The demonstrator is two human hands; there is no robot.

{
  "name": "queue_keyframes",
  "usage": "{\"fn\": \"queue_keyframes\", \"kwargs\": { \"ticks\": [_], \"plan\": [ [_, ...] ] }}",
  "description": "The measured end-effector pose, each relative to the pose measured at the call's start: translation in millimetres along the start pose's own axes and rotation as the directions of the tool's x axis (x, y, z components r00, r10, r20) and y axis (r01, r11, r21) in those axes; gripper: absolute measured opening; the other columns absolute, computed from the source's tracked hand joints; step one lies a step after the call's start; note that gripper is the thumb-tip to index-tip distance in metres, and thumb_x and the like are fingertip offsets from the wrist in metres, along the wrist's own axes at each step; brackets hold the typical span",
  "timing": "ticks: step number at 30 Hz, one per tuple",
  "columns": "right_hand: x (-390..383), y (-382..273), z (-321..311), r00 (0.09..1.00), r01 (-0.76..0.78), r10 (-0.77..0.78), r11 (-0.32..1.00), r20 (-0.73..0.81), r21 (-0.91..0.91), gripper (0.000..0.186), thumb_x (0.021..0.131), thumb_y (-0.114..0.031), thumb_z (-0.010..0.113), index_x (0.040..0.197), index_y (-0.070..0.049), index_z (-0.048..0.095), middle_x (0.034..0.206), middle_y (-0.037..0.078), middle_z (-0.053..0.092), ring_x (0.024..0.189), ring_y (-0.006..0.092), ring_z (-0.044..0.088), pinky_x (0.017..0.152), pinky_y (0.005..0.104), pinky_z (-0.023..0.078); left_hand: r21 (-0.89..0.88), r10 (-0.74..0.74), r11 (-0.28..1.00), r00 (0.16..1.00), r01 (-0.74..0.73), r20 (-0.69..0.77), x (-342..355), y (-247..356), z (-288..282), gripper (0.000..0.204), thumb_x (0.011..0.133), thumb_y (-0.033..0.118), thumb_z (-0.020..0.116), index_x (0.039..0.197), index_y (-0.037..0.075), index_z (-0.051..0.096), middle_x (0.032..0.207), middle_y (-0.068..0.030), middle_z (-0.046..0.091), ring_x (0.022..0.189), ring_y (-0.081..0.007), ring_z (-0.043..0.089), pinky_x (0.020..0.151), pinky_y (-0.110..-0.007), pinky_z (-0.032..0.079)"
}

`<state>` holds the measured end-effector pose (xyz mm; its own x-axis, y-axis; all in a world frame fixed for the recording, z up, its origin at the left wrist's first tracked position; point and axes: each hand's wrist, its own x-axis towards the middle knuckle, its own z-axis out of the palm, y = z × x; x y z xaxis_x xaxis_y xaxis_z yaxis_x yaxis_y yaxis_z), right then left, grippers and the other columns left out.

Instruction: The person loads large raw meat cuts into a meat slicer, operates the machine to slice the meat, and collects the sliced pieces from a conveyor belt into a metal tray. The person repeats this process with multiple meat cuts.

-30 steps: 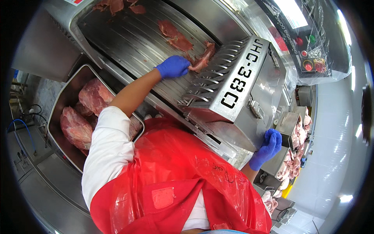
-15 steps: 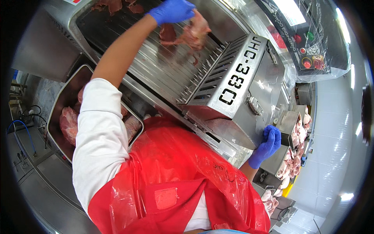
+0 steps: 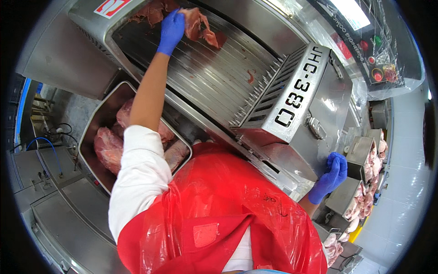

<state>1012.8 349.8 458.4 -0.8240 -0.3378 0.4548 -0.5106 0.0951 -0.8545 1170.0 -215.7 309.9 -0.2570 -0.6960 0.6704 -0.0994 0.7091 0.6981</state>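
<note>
Left hand (image 3: 172, 31): fingers closed on 1 raw meat piece (image 3: 192, 23), at the end of the ribbed metal bed (image 3: 214, 68) opposite the metal spikes (image 3: 258, 94). Right hand (image 3: 334, 172): fingers curled beside the steel housing (image 3: 333, 102); contents cannot be determined. Advisable: firm pinch, fingers clear of spikes.

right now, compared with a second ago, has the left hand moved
Yes: the left hand has moved away from the slotted steel housing, toward the upper-left end of the grooved metal bed.
</note>
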Motion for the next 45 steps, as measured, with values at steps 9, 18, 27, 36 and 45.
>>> {"fn": "queue_keyframes", "kwargs": {
  "ticks": [9, 18, 27, 36, 45],
  "plan": [
    [-2, -1, -3, 0.998, -0.066, 0.066, 0.997, 0.01, -0.037, 0.011, 0.085, -0.003, 0.051, 0.08, 0.003, 0.06, 0.078, 0.004, 0.056, 0.072, 0.0112, 0.046, 0.065, 0.0235, 0.036, 0.535, -0.416, 0.814, 0.418, -0.225, 0.808, -90, 79, -17, 0.038, 0.078, 0.04, 0.06, 0.099, 0.01, 0.066, 0.096, -0.0206, 0.065, 0.09, -0.0379, 0.063, 0.078, -0.044, 0.05],
    [-2, 2, -2, 0.997, -0.077, 0.078, 0.997, -0.009, 0.01, 0.011, 0.083, -0.001, 0.051, 0.078, 0.004, 0.059, 0.08, 0.005, 0.056, 0.072, 0.0121, 0.047, 0.066, 0.0242, 0.037, 0.75, -0.399, 0.583, 0.695, -0.311, 0.598, -62, 34, 94, 0.06, 0.073, 0.046, 0.064, 0.119, 0.008, 0.056, 0.103, -0.0175, 0.066, 0.095, -0.0407, 0.063, 0.085, -0.05, 0.048],
    [-5, 0, -4, 1.0, -0.026, 0.026, 1.0, 0.006, 0.008, 0.013, 0.082, -0.005, 0.05, 0.078, 0.004, 0.06, 0.078, 0.007, 0.055, 0.071, 0.0131, 0.046, 0.065, 0.0255, 0.036, 0.349, -0.238, 0.933, 0.88, 0.089, 0.412, 16, 19, 111, 0.038, 0.085, 0.031, 0.05, 0.085, -0.002, 0.068, 0.081, -0.0247, 0.065, 0.078, -0.0355, 0.066, 0.068, -0.043, 0.052],
    [0, -1, -4, 0.999, -0.016, 0.015, 1.0, 0.03, 0.019, 0.014, 0.079, -0.007, 0.051, 0.077, 0.004, 0.059, 0.075, 0.008, 0.053, 0.069, 0.0148, 0.045, 0.063, 0.0264, 0.035, -0.238, -0.102, 0.946, 0.897, 0.222, 0.429, 40, 147, 71, 0.024, 0.088, 0.022, 0.05, 0.088, 0.001, 0.062, 0.075, -0.0042, 0.058, 0.064, -0.0106, 0.052, 0.059, -0.029, 0.047],
    [0, 1, -4, 0.998, 0.031, -0.035, 0.997, 0.06, 0.063, 0.018, 0.081, -0.012, 0.052, 0.076, 0.004, 0.058, 0.072, 0.007, 0.051, 0.066, 0.0153, 0.043, 0.059, 0.0275, 0.033, -0.469, 0.442, 0.858, 0.768, -0.21, 0.463, 118, 168, 50, 0.03, 0.094, 0.032, 0.049, 0.099, 0.004, 0.058, 0.079, -0.0071, 0.056, 0.073, -0.018, 0.054, 0.067, -0.031, 0.047]
  ]
}}
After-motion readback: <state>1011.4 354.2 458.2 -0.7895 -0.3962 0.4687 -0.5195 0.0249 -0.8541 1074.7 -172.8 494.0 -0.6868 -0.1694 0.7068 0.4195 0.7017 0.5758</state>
